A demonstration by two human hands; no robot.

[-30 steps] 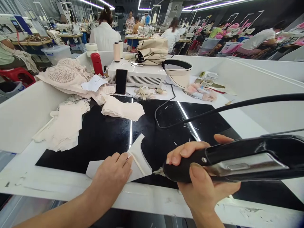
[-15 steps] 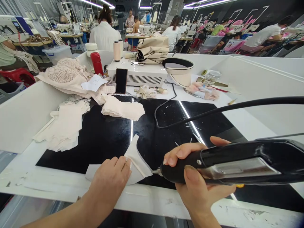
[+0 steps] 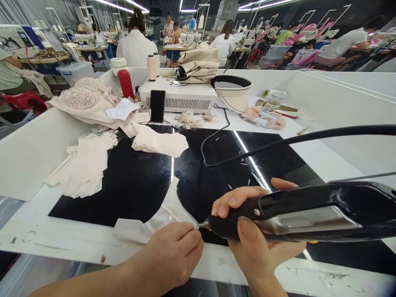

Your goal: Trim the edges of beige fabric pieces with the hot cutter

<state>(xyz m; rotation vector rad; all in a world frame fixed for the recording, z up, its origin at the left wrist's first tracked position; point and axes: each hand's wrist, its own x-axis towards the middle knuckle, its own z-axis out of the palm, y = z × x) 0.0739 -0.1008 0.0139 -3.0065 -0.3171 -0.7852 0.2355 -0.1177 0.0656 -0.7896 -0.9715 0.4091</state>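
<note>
My right hand (image 3: 253, 231) is wrapped round a thick black handheld power tool (image 3: 309, 212) with a silver panel and a small metal tip. The tip meets the right corner of a white fabric piece (image 3: 173, 204), which lies on the black board near its front edge. My left hand (image 3: 176, 255) has its fingers closed on the front edge of this piece, just left of the tip. The fingertips are partly hidden behind the knuckles. Part of the fabric stretches out to the left past my left hand.
Stacks of cream fabric pieces (image 3: 159, 141) lie on the black board (image 3: 133, 185) and at its left. A black cable (image 3: 278, 142) loops across the right. Behind are a phone (image 3: 157, 106), a white box (image 3: 185, 97), a round bin (image 3: 235, 95) and a lace bra (image 3: 82, 101).
My left hand has moved right and nearer to me, from the middle of the fabric to its front edge beside the tip. The tool has hardly moved.
</note>
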